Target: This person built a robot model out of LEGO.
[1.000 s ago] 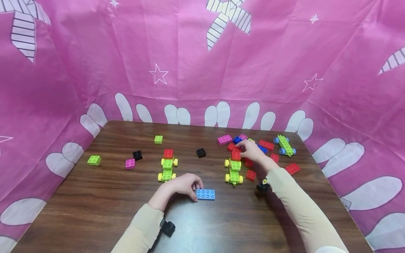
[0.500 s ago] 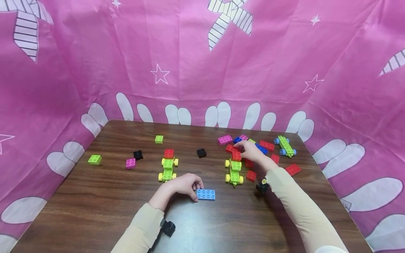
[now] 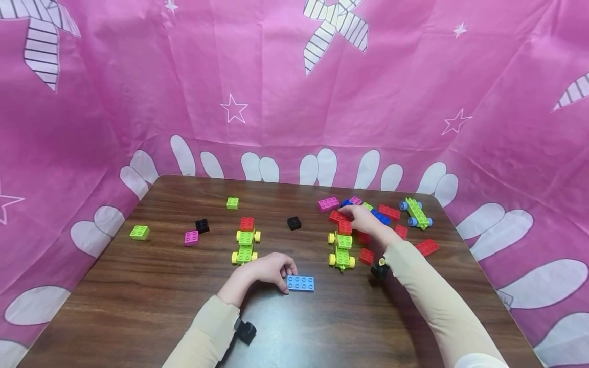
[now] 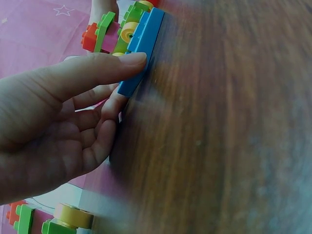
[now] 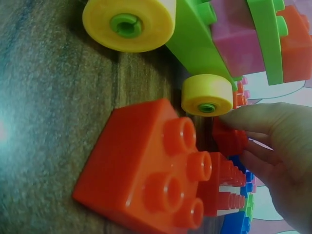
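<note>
My left hand [image 3: 271, 268] pinches the left end of a light blue eight-stud brick [image 3: 301, 283] lying on the table. In the left wrist view the thumb lies on one side of that blue brick [image 4: 146, 39], with fingers at the other. My right hand [image 3: 365, 221] reaches behind a green toy car [image 3: 341, 250] with yellow wheels and a red brick on top. Its thumb and fingers hold a red brick [image 5: 228, 137], partly hidden by the hand. A similar green car [image 3: 246, 243] stands to the left, topped by a red brick [image 3: 247, 223].
Red bricks [image 3: 427, 247], blue bricks [image 3: 381, 217] and pink bricks [image 3: 328, 204] lie scattered at the right. Beyond them stands a green car base [image 3: 416, 213] with blue wheels. Black [image 3: 294, 223], pink [image 3: 191, 237] and green bricks [image 3: 139, 232] lie across the middle and left.
</note>
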{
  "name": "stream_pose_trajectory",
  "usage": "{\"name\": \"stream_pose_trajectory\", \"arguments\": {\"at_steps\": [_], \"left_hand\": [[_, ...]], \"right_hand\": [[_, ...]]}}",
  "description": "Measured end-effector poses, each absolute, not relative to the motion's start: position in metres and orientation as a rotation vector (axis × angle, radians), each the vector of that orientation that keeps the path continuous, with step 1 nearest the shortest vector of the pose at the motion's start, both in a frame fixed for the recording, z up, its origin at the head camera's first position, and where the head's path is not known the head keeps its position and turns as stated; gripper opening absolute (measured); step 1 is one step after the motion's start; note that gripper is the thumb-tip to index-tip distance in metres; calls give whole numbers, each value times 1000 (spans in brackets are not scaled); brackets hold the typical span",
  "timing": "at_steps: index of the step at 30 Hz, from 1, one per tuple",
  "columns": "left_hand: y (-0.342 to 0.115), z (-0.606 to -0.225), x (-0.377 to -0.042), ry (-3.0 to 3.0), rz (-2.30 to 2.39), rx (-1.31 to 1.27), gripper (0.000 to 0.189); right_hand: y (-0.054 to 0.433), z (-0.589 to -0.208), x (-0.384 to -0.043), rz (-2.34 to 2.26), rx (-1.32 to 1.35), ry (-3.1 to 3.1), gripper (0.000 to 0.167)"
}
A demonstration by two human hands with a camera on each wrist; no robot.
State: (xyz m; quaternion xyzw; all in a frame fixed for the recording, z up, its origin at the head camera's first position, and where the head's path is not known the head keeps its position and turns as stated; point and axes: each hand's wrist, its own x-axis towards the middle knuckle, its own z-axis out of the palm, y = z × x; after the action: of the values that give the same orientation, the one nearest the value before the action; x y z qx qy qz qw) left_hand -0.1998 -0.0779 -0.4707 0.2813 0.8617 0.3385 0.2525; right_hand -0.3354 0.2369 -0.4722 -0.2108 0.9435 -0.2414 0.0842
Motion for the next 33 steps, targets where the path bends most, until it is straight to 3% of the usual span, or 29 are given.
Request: {"name": "stream_pose_trajectory", "arguments": {"at_steps": [33], "left_hand": [[-78,-473,-201,2345,909,769,32]], "right_hand": [[237,-466,-333,-728,-628,2873,45]]}}
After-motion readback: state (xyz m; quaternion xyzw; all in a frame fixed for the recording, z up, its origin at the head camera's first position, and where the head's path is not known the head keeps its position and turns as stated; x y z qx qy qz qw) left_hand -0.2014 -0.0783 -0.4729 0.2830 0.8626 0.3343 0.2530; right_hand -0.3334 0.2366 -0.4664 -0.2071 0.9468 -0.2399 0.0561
